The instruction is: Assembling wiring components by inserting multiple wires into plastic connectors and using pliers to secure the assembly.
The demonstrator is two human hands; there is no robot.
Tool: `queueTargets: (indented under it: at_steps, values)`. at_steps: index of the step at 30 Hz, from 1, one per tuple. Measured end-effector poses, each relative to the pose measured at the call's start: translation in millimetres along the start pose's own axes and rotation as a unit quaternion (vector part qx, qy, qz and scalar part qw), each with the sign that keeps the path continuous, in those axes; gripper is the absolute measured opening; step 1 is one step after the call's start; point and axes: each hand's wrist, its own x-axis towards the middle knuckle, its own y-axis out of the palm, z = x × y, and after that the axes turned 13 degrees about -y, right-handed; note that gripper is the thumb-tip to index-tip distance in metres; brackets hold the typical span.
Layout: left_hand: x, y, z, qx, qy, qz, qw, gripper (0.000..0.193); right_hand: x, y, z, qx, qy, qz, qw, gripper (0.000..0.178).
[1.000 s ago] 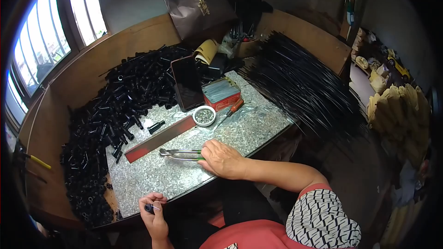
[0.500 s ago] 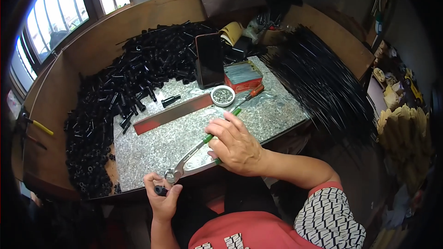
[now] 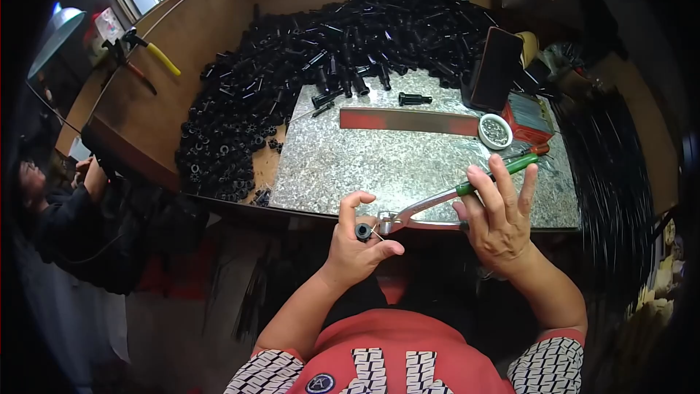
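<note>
A small tube piece (image 3: 362, 231) is held in the left hand (image 3: 355, 248), just off the near edge of the bench (image 3: 379, 168). The pliers (image 3: 452, 201) are held to the right of that grip by the right hand (image 3: 499, 215), with their nose touching the piece and their handles slanting away to the right over the bench. Beyond the 2 grips, a long flat bar (image 3: 408, 120) is laid across the stone slab. A small round dish (image 3: 495, 131) is set at its right end, with a box (image 3: 526, 117) just right of it and a phone (image 3: 494, 67) propped behind. A heap of tube pieces (image 3: 306, 58) is spread behind and to the left.
</note>
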Motion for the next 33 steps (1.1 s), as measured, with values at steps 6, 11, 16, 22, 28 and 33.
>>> queueTargets:
  at_steps: [6, 11, 16, 22, 28, 33]
  values:
    - [-2, 3, 0, 0.014, -0.002, -0.010, 1.000, 0.062, 3, -8, 6, 0.037, -0.005, 0.035, 0.999, 0.017]
    - [-2, 5, 3, 0.017, 0.017, -0.045, 0.999, 0.048, 4, -12, 9, 0.080, -0.003, 0.042, 0.996, 0.022]
    - [-4, -7, 11, 0.037, 0.029, -0.048, 0.998, 0.054, -2, -23, 10, 0.172, -0.011, 0.083, 0.982, 0.026]
    - [-11, -19, 4, 0.040, 0.026, 0.092, 0.995, 0.071, -28, -26, 31, 0.547, 0.122, 0.188, 0.806, 0.029]
    - [-11, -16, 5, 0.076, 0.059, 0.139, 0.986, 0.063, -37, -32, 40, 0.843, 0.364, 0.377, 0.121, 0.035]
    - [-11, -21, 11, 0.098, 0.064, 0.073, 0.990, 0.063, -27, -43, 43, 0.562, 0.198, 0.194, 0.779, 0.038]
